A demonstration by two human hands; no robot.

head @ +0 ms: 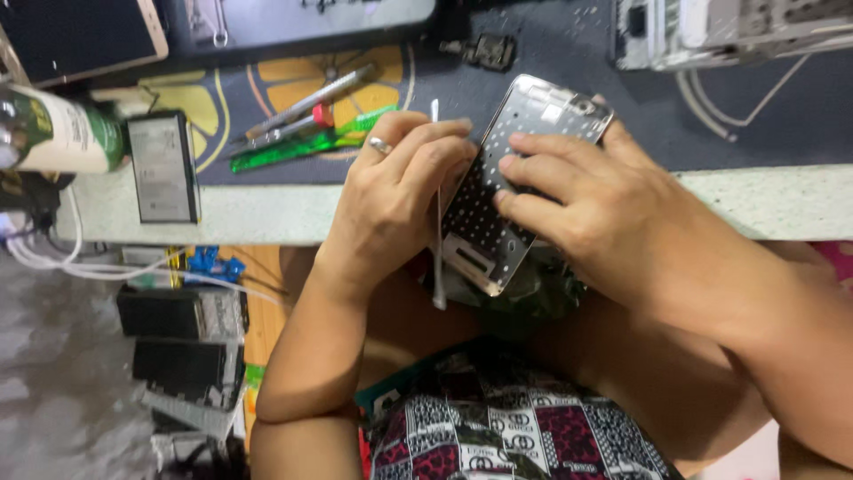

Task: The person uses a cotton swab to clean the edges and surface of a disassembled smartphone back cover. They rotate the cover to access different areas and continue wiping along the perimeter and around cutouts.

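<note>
Hands meet over the bench edge [267, 218], both on one phone frame [520, 182]. Left hand [391, 200] has a ring on one finger and is closed around a thin white stick [437, 213]; the stick runs nearly upright in the picture, its top end showing above the fingers and its lower end hanging past the bench edge. Right hand [595, 204] grasps the frame from the far side, fingers [533, 169] spread flat across its dark, dotted inner face, thumb hidden behind it.

Frame is tilted, upper end over the dark mat [551, 53], lower end past the bench edge and above the lap. Its rim is silver; a small pale panel sits at the lower end. The stick lies along the frame's left edge (cannot tell whether the tip touches it).

On the mat, left of the hands: tweezers [306, 107] lying across a green tool [302, 147], both slanted. Further left, a flat battery [162, 167] beside a white and green bottle [58, 133] lying on its side. A small black part [487, 51] rests above the frame. White cable [53, 258] trails off the bench at far left, and below it two dark boxes [182, 342] are stacked.
</note>
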